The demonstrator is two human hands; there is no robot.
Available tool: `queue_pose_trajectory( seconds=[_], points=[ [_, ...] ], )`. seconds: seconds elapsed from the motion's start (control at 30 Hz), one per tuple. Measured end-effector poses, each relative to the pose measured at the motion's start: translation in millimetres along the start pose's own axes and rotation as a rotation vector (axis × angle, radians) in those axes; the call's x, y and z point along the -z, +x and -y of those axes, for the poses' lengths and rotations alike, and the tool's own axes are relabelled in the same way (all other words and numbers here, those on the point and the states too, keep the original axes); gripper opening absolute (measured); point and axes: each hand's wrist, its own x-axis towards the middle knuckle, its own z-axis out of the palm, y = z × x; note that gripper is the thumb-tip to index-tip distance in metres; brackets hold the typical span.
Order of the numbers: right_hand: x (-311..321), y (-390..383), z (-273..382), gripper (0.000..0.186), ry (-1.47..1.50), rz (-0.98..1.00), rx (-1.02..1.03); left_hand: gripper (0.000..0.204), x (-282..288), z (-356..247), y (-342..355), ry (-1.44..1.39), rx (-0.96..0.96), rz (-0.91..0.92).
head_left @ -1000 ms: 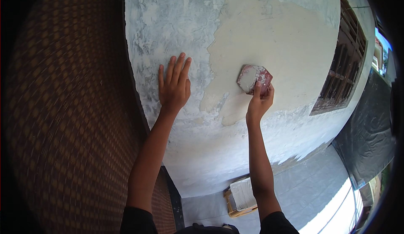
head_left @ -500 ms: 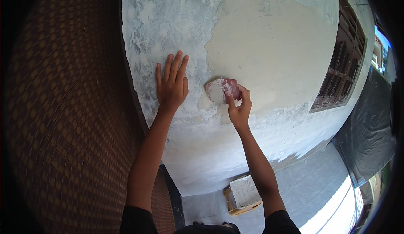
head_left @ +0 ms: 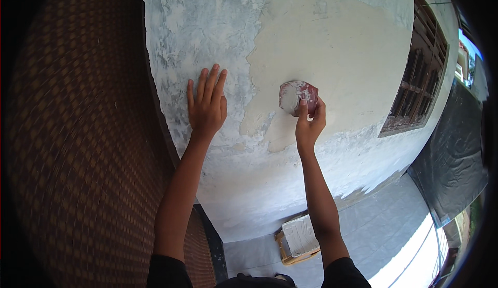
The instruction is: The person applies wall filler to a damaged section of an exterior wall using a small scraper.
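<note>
Mid-frame, my right hand (head_left: 309, 128) pinched an angular, white-smeared, plastic-looking red plate (head_left: 295, 95); seemed light, stiff, best held lower right. Left hand (head_left: 206, 110) lay spread, empty.

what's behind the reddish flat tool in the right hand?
Around the reddish flat tool, a cream wall patch shows. The surface directly behind the tool and right hand is covered, so can't be seen.

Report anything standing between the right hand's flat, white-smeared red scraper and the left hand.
Nothing visible stands between the scraper and the left hand; only cream and mottled blue-white wall surface shows there.
</note>
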Motion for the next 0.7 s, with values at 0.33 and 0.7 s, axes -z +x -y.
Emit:
queue_pose_trajectory(
  seconds=[0.33,0.7],
  points=[
    [38,11,-15,0.035,0.331,-0.099,-0.158,0.047,-1,-2,-1,-0.005,0.0,0.005],
    [34,42,-11,0.035,0.136,-0.235,-0.136,0.048,0,-2,0,0.001,0.004,0.014]
  ],
)
